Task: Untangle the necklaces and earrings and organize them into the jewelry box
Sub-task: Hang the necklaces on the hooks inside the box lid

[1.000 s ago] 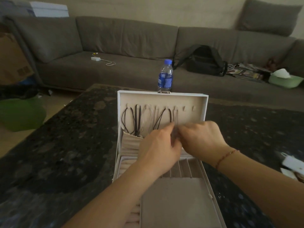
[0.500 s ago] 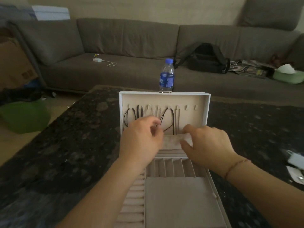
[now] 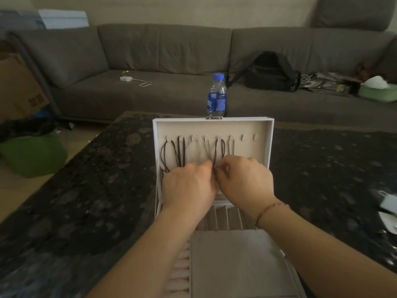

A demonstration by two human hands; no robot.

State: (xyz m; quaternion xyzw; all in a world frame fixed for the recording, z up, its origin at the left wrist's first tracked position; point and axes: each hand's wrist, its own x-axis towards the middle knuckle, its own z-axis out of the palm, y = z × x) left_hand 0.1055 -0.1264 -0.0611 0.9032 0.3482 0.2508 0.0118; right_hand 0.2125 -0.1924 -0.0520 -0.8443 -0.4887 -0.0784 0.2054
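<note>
dark necklace cord [image 3: 215, 154] | pinched between left hand [image 3: 189, 184] and right hand [image 3: 243, 179] fingers | limp, light (best taken near its hanging end)

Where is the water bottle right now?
In the head view, the water bottle stands upright at the table's far edge, just behind the open jewelry box lid, before the sofa.

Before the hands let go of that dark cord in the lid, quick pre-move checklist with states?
1. Jewelry box lid stands open: ok.
2. Dark cord hangs from a lid hook: ok.
3. Left hand and right hand meet at the cord's lower end: ok.
4. Grip on the cord end: fingertips hidden, cannot tell.
5. Cord free of the other dark necklaces to the left: ok, apart.
6. Cord end tucked into the lid pocket: hidden by hands, cannot tell.
</note>
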